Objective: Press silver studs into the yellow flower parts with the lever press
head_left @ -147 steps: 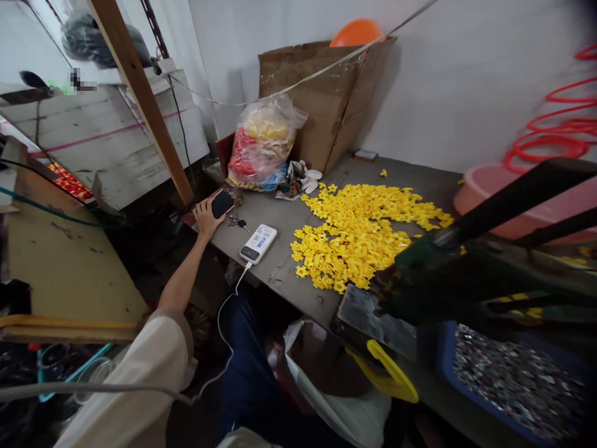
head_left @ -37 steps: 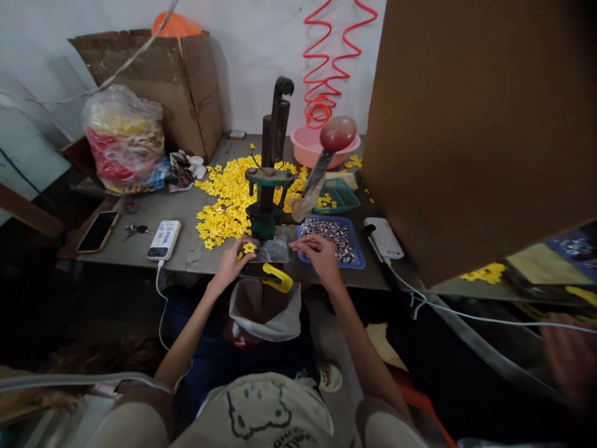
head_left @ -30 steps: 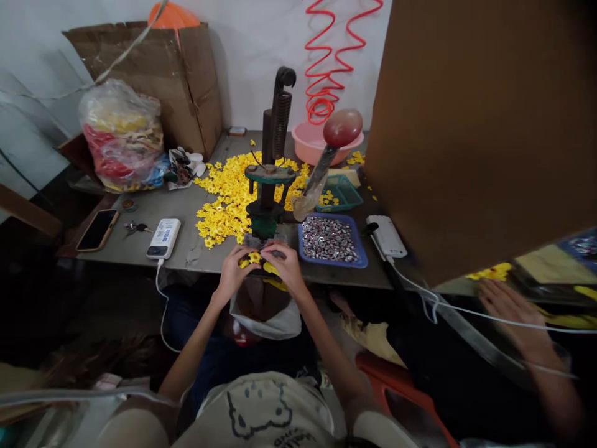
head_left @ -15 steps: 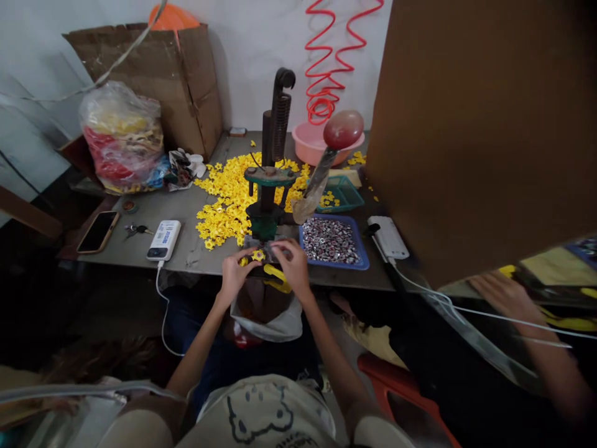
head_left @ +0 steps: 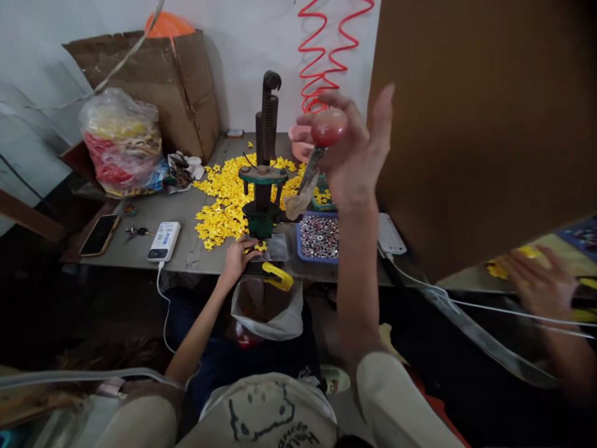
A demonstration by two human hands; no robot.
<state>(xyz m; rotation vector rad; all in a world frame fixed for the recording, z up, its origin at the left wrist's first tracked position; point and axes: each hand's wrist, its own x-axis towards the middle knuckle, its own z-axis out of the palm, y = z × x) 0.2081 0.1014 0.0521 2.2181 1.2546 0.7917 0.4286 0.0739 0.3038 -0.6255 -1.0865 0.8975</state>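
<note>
Right hand [head_left: 353, 160] risen to glossy knob [head_left: 329, 129] — left hand [head_left: 237, 258] holding star [head_left: 262, 246].

1. One view here, and it's worn on the head: we're looking forward and down over the front of the printed T-shirt [head_left: 261, 410], right there along the bottom edge.
2. Ahead, just left of centre, stands the lever press [head_left: 263, 177] on the grey workbench [head_left: 184, 218], at middling range, the left hand [head_left: 237, 258] low beside it.
3. Nearer the lens, and looking far larger, up goes the right hand [head_left: 352, 149], its forearm [head_left: 359, 274] crossing our sight of the bench.
4. Farthest back, the white wall [head_left: 252, 50] fills the top.
5. Out at the sides: cardboard box [head_left: 144, 87] upper left, big brown panel [head_left: 466, 124] crowding upper right, a co-worker's hand [head_left: 536, 283] below it.
</note>
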